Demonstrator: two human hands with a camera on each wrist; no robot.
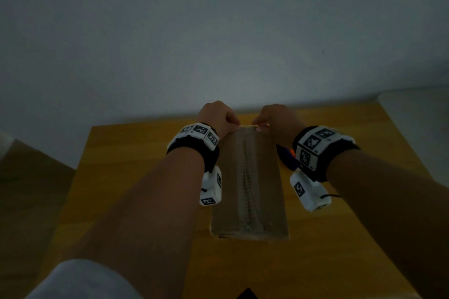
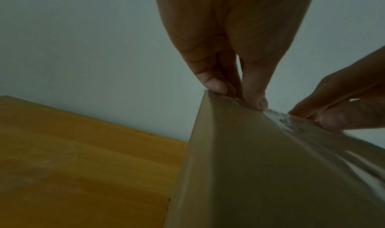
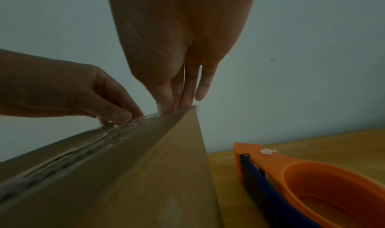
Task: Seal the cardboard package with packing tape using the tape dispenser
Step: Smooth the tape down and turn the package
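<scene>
A long cardboard box [image 1: 247, 189] lies lengthwise on the wooden table [image 1: 145, 177], with a strip of clear tape [image 1: 246, 177] along its top seam. Both hands are at the box's far top edge. My left hand [image 1: 237, 122] pinches the tape end there, its thumb [image 2: 256, 99] on top. Just to the right of it, my right hand [image 1: 257, 126] pinches the same edge, its fingers [image 3: 187, 96] pointing down over the far side. The wrinkled tape [image 3: 83, 147] shows in the right wrist view. The orange and blue tape dispenser [image 3: 312, 182] lies on the table right of the box, untouched.
A pale wall [image 1: 218, 31] stands directly behind the table's far edge. A white surface [image 1: 413, 116] adjoins the table at the right. Bare tabletop [image 2: 83, 157] lies left of the box. A small dark object [image 1: 246, 294] shows at the bottom edge.
</scene>
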